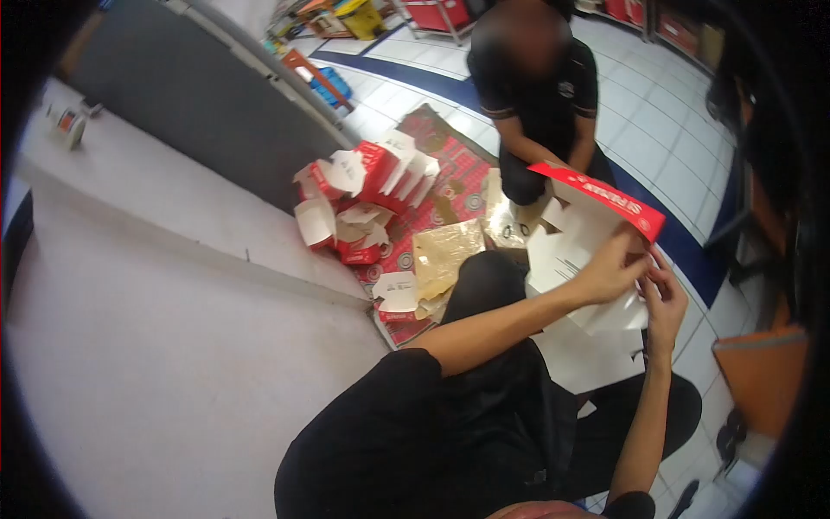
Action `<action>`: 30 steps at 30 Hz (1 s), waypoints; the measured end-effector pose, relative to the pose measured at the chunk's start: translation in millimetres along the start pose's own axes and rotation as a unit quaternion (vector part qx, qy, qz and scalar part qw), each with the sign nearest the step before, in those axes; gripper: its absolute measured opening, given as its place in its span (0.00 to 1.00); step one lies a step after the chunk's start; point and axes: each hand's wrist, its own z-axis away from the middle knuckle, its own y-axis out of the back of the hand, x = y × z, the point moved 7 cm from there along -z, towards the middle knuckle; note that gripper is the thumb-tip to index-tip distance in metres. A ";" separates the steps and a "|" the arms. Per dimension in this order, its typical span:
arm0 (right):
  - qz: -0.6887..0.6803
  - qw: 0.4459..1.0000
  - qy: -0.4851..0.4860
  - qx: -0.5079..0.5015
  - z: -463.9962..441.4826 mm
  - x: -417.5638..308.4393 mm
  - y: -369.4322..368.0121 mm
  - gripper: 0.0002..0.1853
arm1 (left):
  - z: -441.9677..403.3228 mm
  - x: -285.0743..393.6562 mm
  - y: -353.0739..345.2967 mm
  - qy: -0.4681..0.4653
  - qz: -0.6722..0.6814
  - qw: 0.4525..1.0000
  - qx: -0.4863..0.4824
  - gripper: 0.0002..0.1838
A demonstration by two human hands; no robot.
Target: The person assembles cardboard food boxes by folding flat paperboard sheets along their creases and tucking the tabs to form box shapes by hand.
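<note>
A partly folded white carton (pixel 553 259) with a red printed side flap (pixel 601 197) is held up over my lap. My left hand (pixel 609 275) reaches inside it near the right end of the red flap, its fingers closed on the carton's edge. My right hand (pixel 666 303) pinches the carton's right corner from outside, close to the left hand. Below, another flat white cardboard piece (pixel 588 353) lies across my legs.
Red and white folded boxes (pixel 372 177) are piled on a patterned red mat (pixel 445 177) beside a grey panel (pixel 216 104). Brown paper (pixel 445 255) lies nearer. Another person (pixel 540 95) sits opposite. An orange-brown board (pixel 761 381) stands at right.
</note>
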 end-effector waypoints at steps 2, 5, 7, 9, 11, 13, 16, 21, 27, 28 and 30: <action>0.050 0.998 -0.028 -0.011 -2.4 30.2 18.1 0.15 | 11.1 -15.5 3.2 -0.001 -0.047 0.999 -0.012 0.19; 0.039 0.999 -0.027 0.001 1.4 0.2 3.1 0.22 | -8.3 -29.2 -4.6 0.023 0.063 0.996 -0.062 0.14; 0.013 0.999 -0.032 -0.001 2.6 -3.7 4.7 0.20 | -5.2 -12.6 -3.1 0.031 0.051 0.997 -0.046 0.20; 0.030 0.999 0.000 0.015 -0.7 5.3 8.7 0.13 | -2.2 -6.3 -1.1 0.028 0.029 0.999 -0.016 0.26; -0.003 1.000 -0.013 0.007 -1.0 1.5 4.0 0.13 | -3.1 8.5 -1.1 -0.015 0.007 1.000 -0.015 0.28; -0.010 1.000 -0.025 0.004 0.7 -3.7 1.1 0.12 | -0.8 10.9 1.2 0.014 0.013 1.000 -0.014 0.29; -0.025 0.999 -0.027 0.007 2.4 0.8 0.8 0.10 | 4.8 2.7 -3.3 0.036 0.027 0.998 -0.039 0.25; -0.036 0.998 -0.042 0.042 2.0 1.4 6.9 0.22 | 4.8 21.8 -13.9 -0.024 -0.047 0.997 -0.060 0.20; -0.038 0.996 -0.079 -0.034 -1.6 -2.8 3.3 0.33 | 0.9 36.6 -2.8 -0.032 -0.091 0.990 -0.102 0.16; -0.039 0.995 -0.082 -0.033 -1.0 -1.2 3.2 0.33 | -0.2 36.1 -1.4 -0.050 -0.121 0.987 -0.097 0.16; -0.058 0.995 -0.080 -0.034 -0.3 -1.0 2.1 0.33 | 0.3 33.2 -2.1 -0.029 -0.121 0.987 -0.104 0.17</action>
